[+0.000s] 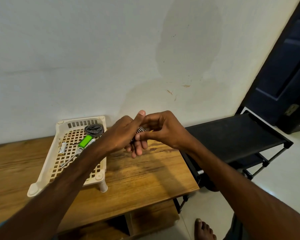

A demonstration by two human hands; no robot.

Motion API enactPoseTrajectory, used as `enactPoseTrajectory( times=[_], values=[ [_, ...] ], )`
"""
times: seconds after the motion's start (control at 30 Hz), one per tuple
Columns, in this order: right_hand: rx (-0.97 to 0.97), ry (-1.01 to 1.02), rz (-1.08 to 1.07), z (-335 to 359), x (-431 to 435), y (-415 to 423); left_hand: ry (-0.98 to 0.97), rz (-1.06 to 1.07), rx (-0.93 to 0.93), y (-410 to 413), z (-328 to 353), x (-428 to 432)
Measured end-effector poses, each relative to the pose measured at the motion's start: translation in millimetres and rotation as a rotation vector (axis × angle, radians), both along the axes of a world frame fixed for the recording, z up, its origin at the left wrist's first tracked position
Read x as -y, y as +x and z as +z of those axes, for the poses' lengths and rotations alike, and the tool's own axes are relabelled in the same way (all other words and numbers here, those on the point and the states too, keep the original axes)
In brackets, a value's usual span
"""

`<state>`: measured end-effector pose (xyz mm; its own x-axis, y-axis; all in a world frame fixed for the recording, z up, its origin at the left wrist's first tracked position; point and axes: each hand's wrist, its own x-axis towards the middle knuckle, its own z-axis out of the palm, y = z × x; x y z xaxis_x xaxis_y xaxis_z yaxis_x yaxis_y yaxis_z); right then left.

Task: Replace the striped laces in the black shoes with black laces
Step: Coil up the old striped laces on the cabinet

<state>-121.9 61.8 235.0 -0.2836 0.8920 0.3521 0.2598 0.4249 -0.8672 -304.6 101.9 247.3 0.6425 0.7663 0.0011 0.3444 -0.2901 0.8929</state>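
- Two hands meet in the air just above the wooden bench (145, 174), close to the wall.
- The left hand (123, 135) holds a small wound-up striped lace (140, 130). Its fingers curl under the lace and its thumb sticks up.
- The right hand (164, 130) pinches the same lace from the other side. Its thumb presses on the lace and its fingers are bent over the top.
- Most of the lace is hidden between the two hands, so only a bit of black and white shows.
- A second striped lace (94, 129) lies rolled in a ring in the far corner of a white basket (47, 163).
- The basket stands on little legs on the bench, to the left of the hands.
- A green box (85, 141) lies in the basket too, just beside the rolled lace.
- A small battery (62, 148) and a thin metal tool (70, 159) lie in the basket nearer the person.
- The left arm crosses over the near side of the basket.
- A black rack (232, 135) stands right of the bench, on the pale floor.
- A dark door (287, 66) is behind the rack.
- A bare foot (203, 229) shows on the floor at the bottom.
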Motion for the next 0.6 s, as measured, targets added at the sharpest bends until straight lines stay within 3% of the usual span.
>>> enactPoseTrajectory(
  times=[0.23, 0.47, 0.6],
  values=[
    [-0.227, 0.067, -0.173, -11.3, -1.8, -26.1, 0.074, 0.366, 0.167, 1.5, -1.1, -0.6],
    [-0.299, 0.099, -0.315, -17.2, -4.2, -47.6, 0.297, 0.698, 0.233, 12.9, -7.4, 7.3],
    [-0.240, 0.139, -0.354, -22.7, -9.2, -58.1, 0.256, 0.754, 0.210, 7.0, -8.3, 1.4]
  ],
)
